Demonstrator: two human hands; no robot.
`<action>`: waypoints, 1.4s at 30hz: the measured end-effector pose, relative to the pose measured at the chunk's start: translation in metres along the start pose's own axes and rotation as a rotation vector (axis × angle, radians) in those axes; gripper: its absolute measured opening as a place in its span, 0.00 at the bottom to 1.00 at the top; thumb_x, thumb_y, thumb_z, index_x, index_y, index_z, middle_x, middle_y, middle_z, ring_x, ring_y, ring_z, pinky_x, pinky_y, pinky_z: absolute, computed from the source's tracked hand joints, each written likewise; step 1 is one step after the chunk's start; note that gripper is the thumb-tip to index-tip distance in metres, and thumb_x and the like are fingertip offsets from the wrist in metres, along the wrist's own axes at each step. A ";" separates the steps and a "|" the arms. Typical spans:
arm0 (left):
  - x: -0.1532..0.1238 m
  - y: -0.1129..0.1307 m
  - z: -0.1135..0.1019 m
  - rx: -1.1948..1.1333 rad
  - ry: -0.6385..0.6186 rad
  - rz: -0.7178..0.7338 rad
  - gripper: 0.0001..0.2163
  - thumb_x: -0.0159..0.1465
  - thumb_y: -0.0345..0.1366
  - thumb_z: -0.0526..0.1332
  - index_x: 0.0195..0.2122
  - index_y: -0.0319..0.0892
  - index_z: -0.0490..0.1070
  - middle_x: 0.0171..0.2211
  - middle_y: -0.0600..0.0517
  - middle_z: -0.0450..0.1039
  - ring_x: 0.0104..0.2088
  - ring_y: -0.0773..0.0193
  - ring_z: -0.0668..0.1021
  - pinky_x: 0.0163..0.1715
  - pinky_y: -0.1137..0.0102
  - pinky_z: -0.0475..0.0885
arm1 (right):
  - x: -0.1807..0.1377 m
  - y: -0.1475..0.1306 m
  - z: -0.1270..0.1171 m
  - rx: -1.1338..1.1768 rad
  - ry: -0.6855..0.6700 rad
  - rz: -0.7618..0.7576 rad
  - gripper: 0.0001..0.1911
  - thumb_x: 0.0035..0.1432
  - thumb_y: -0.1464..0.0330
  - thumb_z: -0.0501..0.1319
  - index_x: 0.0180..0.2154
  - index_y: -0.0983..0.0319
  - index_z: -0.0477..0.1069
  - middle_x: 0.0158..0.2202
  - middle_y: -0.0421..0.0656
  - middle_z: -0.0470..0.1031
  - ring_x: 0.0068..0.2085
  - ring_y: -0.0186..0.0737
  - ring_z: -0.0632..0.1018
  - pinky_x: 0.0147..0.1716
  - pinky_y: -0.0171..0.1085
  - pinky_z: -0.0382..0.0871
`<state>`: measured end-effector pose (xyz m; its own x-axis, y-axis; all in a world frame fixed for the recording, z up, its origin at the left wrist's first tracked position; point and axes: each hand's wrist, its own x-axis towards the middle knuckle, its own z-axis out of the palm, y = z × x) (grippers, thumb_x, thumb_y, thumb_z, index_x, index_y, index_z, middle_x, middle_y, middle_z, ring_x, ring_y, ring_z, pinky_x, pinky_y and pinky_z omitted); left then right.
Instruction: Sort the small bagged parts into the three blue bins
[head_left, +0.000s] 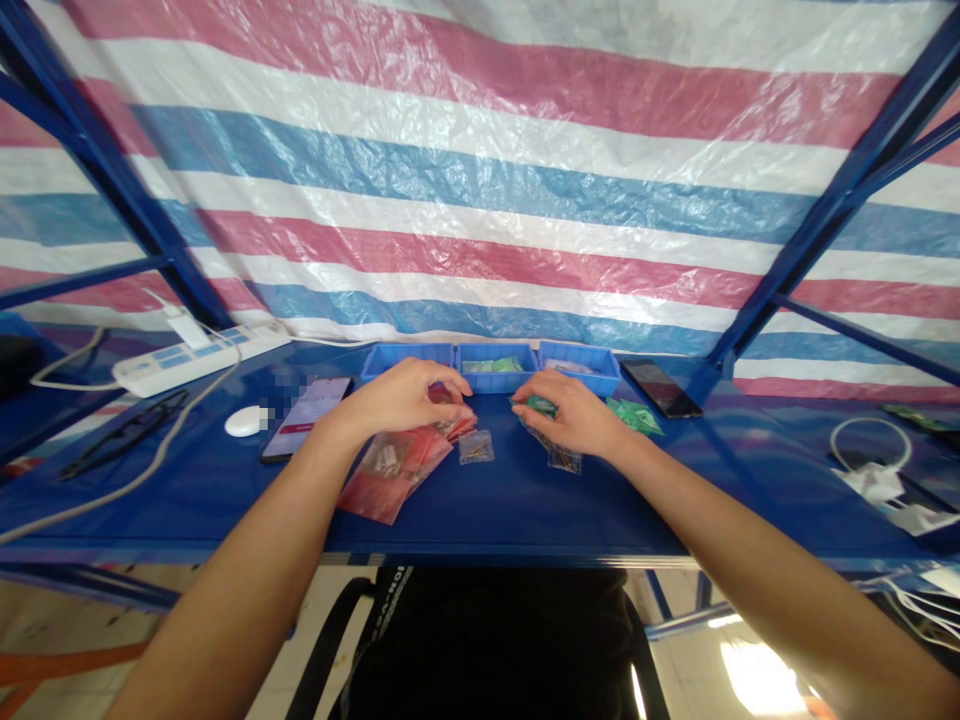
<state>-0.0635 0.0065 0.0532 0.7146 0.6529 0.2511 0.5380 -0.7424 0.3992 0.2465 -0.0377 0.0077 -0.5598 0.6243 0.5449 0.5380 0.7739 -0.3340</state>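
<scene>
Red packets (424, 462) at left hand (409, 393), long axis from near-left to far-right

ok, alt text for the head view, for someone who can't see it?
A person's left hand is at red packets, the right hand at green packets, on a blue table. A small clear packet lies between the hands; three blue bins stand in a row behind.
</scene>
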 end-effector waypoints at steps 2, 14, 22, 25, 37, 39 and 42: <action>-0.001 0.002 0.000 -0.015 -0.026 -0.027 0.14 0.63 0.46 0.72 0.48 0.49 0.84 0.43 0.51 0.87 0.42 0.57 0.86 0.47 0.67 0.78 | 0.000 0.000 0.000 -0.005 0.001 0.000 0.09 0.73 0.62 0.62 0.46 0.57 0.78 0.43 0.47 0.82 0.47 0.51 0.80 0.52 0.48 0.73; 0.002 0.003 0.003 0.040 -0.023 -0.042 0.11 0.66 0.38 0.67 0.47 0.46 0.85 0.45 0.51 0.87 0.42 0.58 0.86 0.45 0.69 0.77 | -0.001 0.002 0.001 -0.025 -0.004 -0.014 0.09 0.73 0.63 0.62 0.47 0.59 0.78 0.44 0.48 0.82 0.47 0.50 0.80 0.52 0.48 0.73; 0.007 0.019 0.007 -0.028 0.341 -0.002 0.09 0.67 0.44 0.69 0.42 0.45 0.83 0.42 0.51 0.86 0.41 0.59 0.84 0.45 0.68 0.75 | 0.000 -0.001 0.002 0.021 0.025 -0.006 0.08 0.72 0.63 0.63 0.47 0.58 0.79 0.44 0.48 0.83 0.47 0.51 0.82 0.52 0.49 0.74; 0.010 0.029 0.015 -0.120 0.435 0.018 0.10 0.68 0.45 0.70 0.42 0.44 0.83 0.42 0.50 0.85 0.39 0.60 0.83 0.43 0.68 0.75 | 0.001 -0.002 0.008 0.116 0.066 0.038 0.11 0.71 0.63 0.64 0.52 0.57 0.77 0.45 0.47 0.84 0.47 0.49 0.83 0.51 0.48 0.76; 0.017 0.045 0.045 -0.248 0.256 0.156 0.13 0.72 0.45 0.66 0.50 0.44 0.82 0.48 0.46 0.85 0.45 0.57 0.85 0.47 0.66 0.79 | 0.006 -0.001 0.017 0.191 0.099 -0.080 0.30 0.62 0.74 0.65 0.64 0.55 0.70 0.58 0.50 0.77 0.58 0.53 0.78 0.59 0.53 0.75; 0.017 0.042 0.044 -0.208 0.287 0.157 0.13 0.72 0.44 0.65 0.51 0.44 0.82 0.48 0.46 0.84 0.44 0.57 0.85 0.47 0.66 0.79 | 0.006 0.003 0.018 0.206 0.094 -0.055 0.28 0.61 0.77 0.64 0.61 0.55 0.73 0.56 0.49 0.78 0.56 0.51 0.79 0.55 0.50 0.77; 0.017 0.032 0.041 -0.051 0.304 0.122 0.13 0.73 0.43 0.63 0.52 0.43 0.80 0.47 0.46 0.85 0.43 0.56 0.85 0.49 0.64 0.78 | 0.005 0.009 0.021 0.184 0.071 -0.057 0.19 0.63 0.78 0.64 0.52 0.56 0.79 0.54 0.48 0.80 0.53 0.49 0.81 0.56 0.49 0.76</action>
<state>-0.0156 -0.0127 0.0341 0.6023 0.5804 0.5481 0.4284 -0.8143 0.3916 0.2359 -0.0253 -0.0086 -0.5369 0.5746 0.6177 0.3790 0.8184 -0.4319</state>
